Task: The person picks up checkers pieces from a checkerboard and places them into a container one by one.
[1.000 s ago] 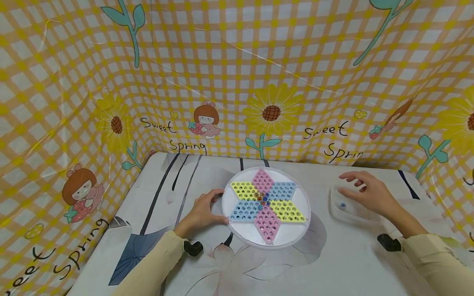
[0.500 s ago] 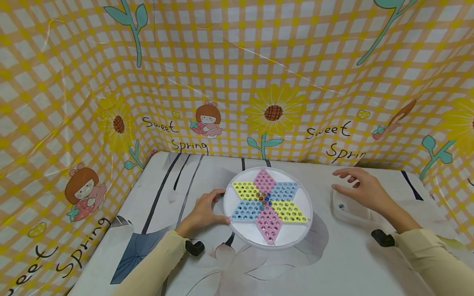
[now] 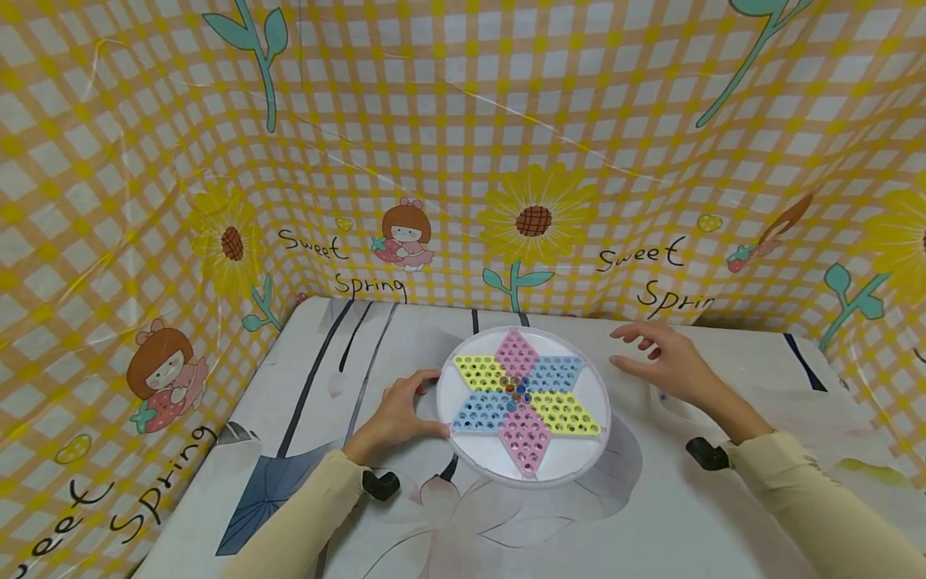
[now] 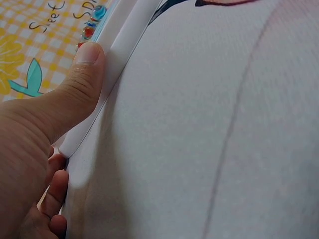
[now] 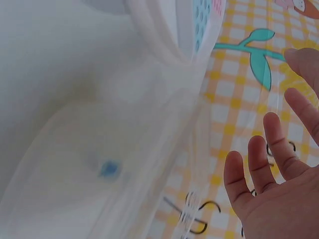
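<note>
A round white Chinese checkers board (image 3: 571, 450) with a pink, yellow and blue star lies on the table. Several coloured glass marbles (image 3: 517, 389) cluster at the star's centre. My left hand (image 3: 398, 412) holds the board's left rim; in the left wrist view its thumb (image 4: 88, 62) lies on the rim and the other fingers are at the side. My right hand (image 3: 665, 363) hovers to the right of the board, fingers spread and relaxed, with nothing visible between them. Below it stands a clear plastic box (image 3: 690, 414) with a blue marble (image 5: 109, 168) inside.
The table (image 3: 550, 539) wears a white cloth with a printed flower and dark lines. A yellow checked sheet (image 3: 448, 145) with sunflowers hangs behind and at both sides. A black strap piece (image 3: 706, 453) sits at each wrist.
My right hand has moved left, from above the clear box toward the board, its fingers still apart. The left hand stays at the board's rim.
</note>
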### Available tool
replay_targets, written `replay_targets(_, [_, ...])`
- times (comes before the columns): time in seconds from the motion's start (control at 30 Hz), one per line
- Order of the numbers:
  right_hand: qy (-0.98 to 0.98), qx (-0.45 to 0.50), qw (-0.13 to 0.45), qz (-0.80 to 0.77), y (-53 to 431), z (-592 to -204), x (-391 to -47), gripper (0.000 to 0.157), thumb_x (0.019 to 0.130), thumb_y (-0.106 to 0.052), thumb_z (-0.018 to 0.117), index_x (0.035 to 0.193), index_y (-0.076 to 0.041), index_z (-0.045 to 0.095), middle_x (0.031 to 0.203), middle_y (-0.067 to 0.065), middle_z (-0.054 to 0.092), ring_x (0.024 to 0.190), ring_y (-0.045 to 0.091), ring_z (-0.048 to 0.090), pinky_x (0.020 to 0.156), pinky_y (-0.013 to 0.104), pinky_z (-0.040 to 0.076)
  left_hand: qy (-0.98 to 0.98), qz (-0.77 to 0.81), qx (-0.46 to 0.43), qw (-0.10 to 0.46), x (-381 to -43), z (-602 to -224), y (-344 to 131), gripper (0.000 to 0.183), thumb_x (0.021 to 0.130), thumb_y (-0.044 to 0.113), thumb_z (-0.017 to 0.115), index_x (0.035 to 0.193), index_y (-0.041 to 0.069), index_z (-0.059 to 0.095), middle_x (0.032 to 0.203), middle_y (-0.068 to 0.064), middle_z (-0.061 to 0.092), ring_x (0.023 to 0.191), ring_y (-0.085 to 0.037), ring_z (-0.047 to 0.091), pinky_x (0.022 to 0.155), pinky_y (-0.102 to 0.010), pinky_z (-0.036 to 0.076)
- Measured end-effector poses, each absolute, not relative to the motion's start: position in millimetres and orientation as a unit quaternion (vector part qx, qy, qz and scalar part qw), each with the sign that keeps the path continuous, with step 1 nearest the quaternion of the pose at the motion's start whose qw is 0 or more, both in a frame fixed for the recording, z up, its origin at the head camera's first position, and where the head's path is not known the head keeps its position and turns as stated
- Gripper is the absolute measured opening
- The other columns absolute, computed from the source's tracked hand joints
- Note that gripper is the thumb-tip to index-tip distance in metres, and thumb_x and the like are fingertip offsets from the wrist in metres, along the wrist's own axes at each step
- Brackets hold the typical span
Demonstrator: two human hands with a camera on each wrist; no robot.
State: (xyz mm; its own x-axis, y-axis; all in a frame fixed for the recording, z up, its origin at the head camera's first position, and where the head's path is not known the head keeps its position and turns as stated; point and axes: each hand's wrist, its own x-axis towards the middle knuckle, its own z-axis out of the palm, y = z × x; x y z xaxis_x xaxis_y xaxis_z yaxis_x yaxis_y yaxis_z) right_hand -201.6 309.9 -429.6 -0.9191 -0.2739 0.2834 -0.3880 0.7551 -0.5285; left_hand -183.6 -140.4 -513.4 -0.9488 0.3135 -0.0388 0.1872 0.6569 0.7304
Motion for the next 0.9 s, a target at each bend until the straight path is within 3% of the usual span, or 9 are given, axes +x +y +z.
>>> replay_targets(0.33, [-0.924,0.197,0.076,0.32,280,-436,-214,0.038,0.09,-0.025,0.082,0.122,-0.011,0.069,0.112,0.006,0.067,0.099,0.024,0.055,0.08,0.049,0.052,0.905,0.394,0.137,0.079,-182,-513,-142,0.099,0.066,0.039,0.098,0.15,0.023,0.049,0.121,-0.006,0.056,0.107,-0.023,0.046,0.092,-0.044,0.036])
replay_targets(0.6, [-0.915,0.213,0.062,0.336,263,-435,-218,0.038,0.09,-0.025,0.081,0.124,-0.012,0.069,0.119,0.014,0.065,0.101,0.032,0.057,0.082,0.05,0.051,0.906,0.392,0.137,0.078,-183,-512,-142,0.099,0.067,0.039,0.098,0.151,0.023,0.049,0.12,-0.006,0.055,0.105,-0.023,0.045,0.088,-0.042,0.036])
replay_targets(0.9, [-0.91,0.215,0.039,0.354,247,-441,-223,0.037,0.09,-0.025,0.081,0.123,-0.013,0.07,0.122,0.011,0.065,0.1,0.032,0.057,0.081,0.048,0.051,0.907,0.39,0.138,0.076,-184,-512,-140,0.098,0.067,0.039,0.098,0.15,0.022,0.049,0.119,-0.005,0.056,0.105,-0.022,0.046,0.088,-0.043,0.036])
